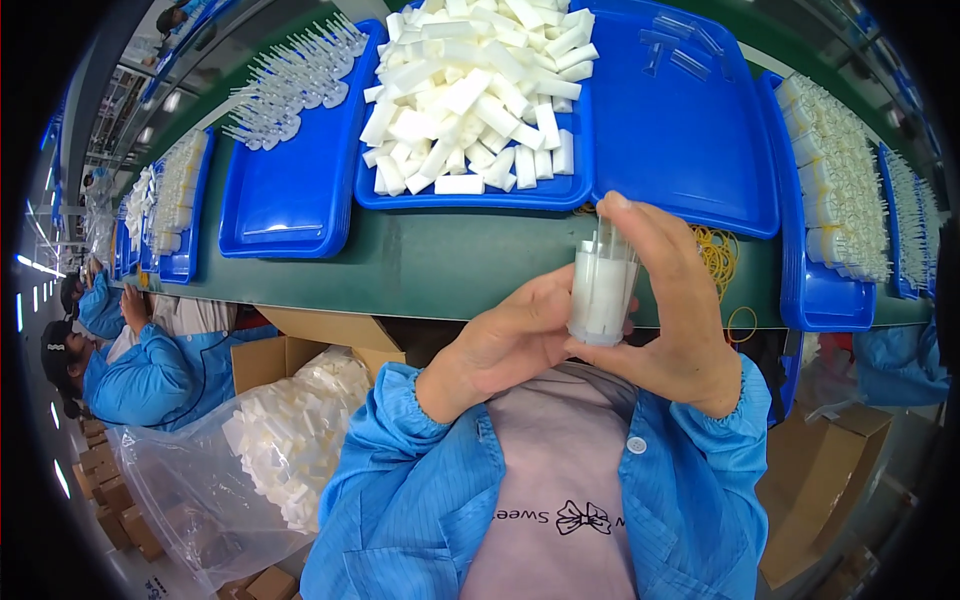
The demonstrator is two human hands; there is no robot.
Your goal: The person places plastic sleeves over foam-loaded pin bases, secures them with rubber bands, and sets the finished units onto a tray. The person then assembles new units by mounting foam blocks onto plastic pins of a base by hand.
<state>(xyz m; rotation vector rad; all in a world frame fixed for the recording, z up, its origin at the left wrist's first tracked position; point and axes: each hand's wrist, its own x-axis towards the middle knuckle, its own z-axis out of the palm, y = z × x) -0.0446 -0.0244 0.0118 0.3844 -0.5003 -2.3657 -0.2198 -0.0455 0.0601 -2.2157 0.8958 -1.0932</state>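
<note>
In front of my chest, above the near edge of the green table (430,265), I hold a bundle of clear plastic tubes with white filling (601,290) upright. My left hand (510,340) is closed on its left side, fingers partly hidden behind it. The fingers of my right hand (680,300) reach over the top of the bundle, while the thumb lies along its base. Just beyond my hands stands a blue tray (475,198) heaped with short white cylinders (470,100). Yellow rubber bands (718,258) lie in a pile beside my right hand.
Several clear tubes (690,50) lie in a blue tray (690,170). Thin-stemmed clear parts (290,90) fill part of the left tray (285,200); banded bundles (835,180) stand at right. Below left, a cardboard box (262,362) adjoins bagged white pieces (300,440). Co-workers (150,370) sit left.
</note>
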